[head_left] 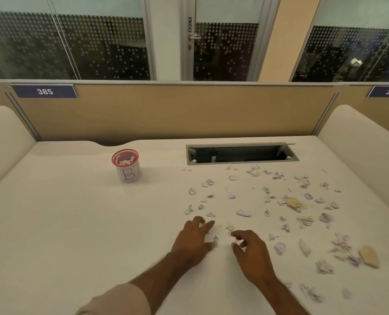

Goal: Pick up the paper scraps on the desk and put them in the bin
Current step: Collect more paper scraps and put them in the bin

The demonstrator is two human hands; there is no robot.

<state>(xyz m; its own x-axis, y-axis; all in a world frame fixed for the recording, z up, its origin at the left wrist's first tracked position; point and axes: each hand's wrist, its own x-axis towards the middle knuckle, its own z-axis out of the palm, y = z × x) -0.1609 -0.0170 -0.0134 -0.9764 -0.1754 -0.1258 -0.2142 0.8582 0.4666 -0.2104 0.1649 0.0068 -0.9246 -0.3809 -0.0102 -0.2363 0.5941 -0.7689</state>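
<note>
Several crumpled paper scraps (243, 213) lie scattered over the right half of the white desk (75, 223). The bin (130, 176), a small white cup with a red mesh rim and scraps inside, stands at the back left. My left hand (192, 243) lies low on the desk, its fingers reaching forward, with a crumpled scrap (214, 240) held between thumb and forefinger. Just to the right, my right hand (251, 253) has its fingers curled and pinches a tiny scrap (235, 243) between thumb and forefinger. A few small scraps (229, 228) lie between the two hands.
An open cable slot (241, 153) is cut into the desk at the back, right of the bin. A tan partition (177, 114) closes off the far edge, and padded side panels (357, 137) flank the desk. Larger tan scraps (368, 255) lie at the right.
</note>
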